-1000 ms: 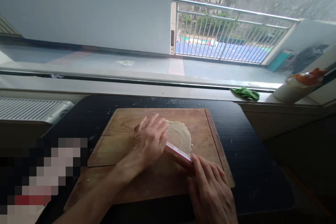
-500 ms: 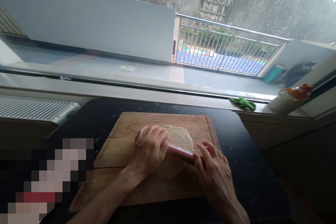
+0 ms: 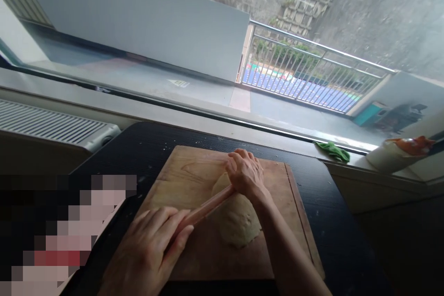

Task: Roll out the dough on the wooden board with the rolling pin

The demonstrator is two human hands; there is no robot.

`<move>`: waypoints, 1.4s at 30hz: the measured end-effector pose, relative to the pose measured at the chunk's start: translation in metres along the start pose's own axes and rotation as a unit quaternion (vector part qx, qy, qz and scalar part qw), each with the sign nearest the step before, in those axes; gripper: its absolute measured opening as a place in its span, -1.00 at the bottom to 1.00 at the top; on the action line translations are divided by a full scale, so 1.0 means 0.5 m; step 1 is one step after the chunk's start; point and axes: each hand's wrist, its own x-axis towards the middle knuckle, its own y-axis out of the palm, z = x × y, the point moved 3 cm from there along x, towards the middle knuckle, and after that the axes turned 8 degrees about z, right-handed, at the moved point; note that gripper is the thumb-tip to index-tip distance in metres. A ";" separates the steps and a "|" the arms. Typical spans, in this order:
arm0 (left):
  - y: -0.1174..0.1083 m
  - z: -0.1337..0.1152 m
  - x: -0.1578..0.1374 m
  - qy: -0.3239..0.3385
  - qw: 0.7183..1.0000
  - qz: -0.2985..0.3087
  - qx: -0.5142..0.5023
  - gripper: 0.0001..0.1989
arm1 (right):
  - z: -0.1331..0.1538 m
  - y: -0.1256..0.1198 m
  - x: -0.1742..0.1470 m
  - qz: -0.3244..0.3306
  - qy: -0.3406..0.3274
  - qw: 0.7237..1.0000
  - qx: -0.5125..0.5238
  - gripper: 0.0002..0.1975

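A wooden rolling pin (image 3: 210, 204) lies slantwise over a flattened sheet of pale dough (image 3: 241, 222), its far end pointing up to the right. My left hand (image 3: 156, 236) is closed round the near end at lower left, the thumb along the underside. At the far end my right hand (image 3: 246, 171) is wrapped over the pin, past the dough's upper edge. Part of the dough shows beyond the pin and the larger part on the near side. Beneath it all is a wooden cutting board (image 3: 194, 166).
The board rests on a black table (image 3: 333, 212) dusted with flour specks. Behind are a window sill with a green cloth (image 3: 333, 151) and a pale container (image 3: 391, 155) with an orange top. A white radiator (image 3: 58, 122) stands at left. A pixelated patch covers the lower left.
The rolling pin has swung to a steep slant. My right hand has moved up and left to its far end, my left hand down and left towards me. The view has tilted.
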 end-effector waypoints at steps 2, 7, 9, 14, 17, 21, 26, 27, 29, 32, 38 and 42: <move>0.007 0.000 -0.009 0.007 1.000 -0.011 0.003 -0.68 | -0.001 0.000 -0.006 0.013 -0.001 1.000 0.000 -0.67; 0.009 0.002 -0.014 0.066 0.996 -0.056 0.002 -0.54 | -0.010 -0.006 -0.025 0.030 0.005 1.000 0.003 -0.72; -0.002 0.007 -0.007 0.078 0.994 -0.076 -0.024 -0.57 | -0.007 0.000 -0.001 0.049 0.037 0.998 0.007 -0.73; -0.019 0.017 0.001 0.052 0.995 -0.070 -0.049 -0.64 | 0.011 0.019 0.056 0.080 0.060 0.995 -0.007 -0.67; -0.016 0.010 -0.014 0.061 0.994 -0.069 -0.053 -0.55 | 0.002 0.017 0.021 0.055 0.038 0.998 -0.004 -0.68; -0.012 0.003 -0.032 0.056 0.992 -0.067 -0.086 -0.54 | -0.016 0.011 -0.019 0.037 0.025 0.999 0.002 -0.71; -0.013 0.022 -0.027 0.012 0.994 -0.071 -0.084 -0.60 | 0.008 0.033 0.073 0.076 0.054 0.996 0.004 -0.63; -0.014 0.027 -0.025 0.007 0.994 -0.072 -0.087 -0.62 | 0.016 0.037 0.092 0.076 0.050 0.996 0.005 -0.61; -0.016 0.034 -0.023 0.001 0.993 -0.072 -0.090 -0.64 | 0.026 0.040 0.110 0.066 0.036 0.997 0.006 -0.59; -0.019 0.031 -0.025 0.008 0.994 -0.069 -0.088 -0.61 | 0.019 0.033 0.075 0.040 0.020 0.999 0.010 -0.61; -0.025 0.010 -0.027 0.041 0.991 -0.070 -0.108 -0.57 | -0.010 0.018 0.000 0.041 0.024 0.999 0.004 -0.71; -0.023 0.019 -0.025 0.022 0.994 -0.057 -0.088 -0.58 | 0.011 0.035 0.076 0.059 0.036 0.998 0.007 -0.66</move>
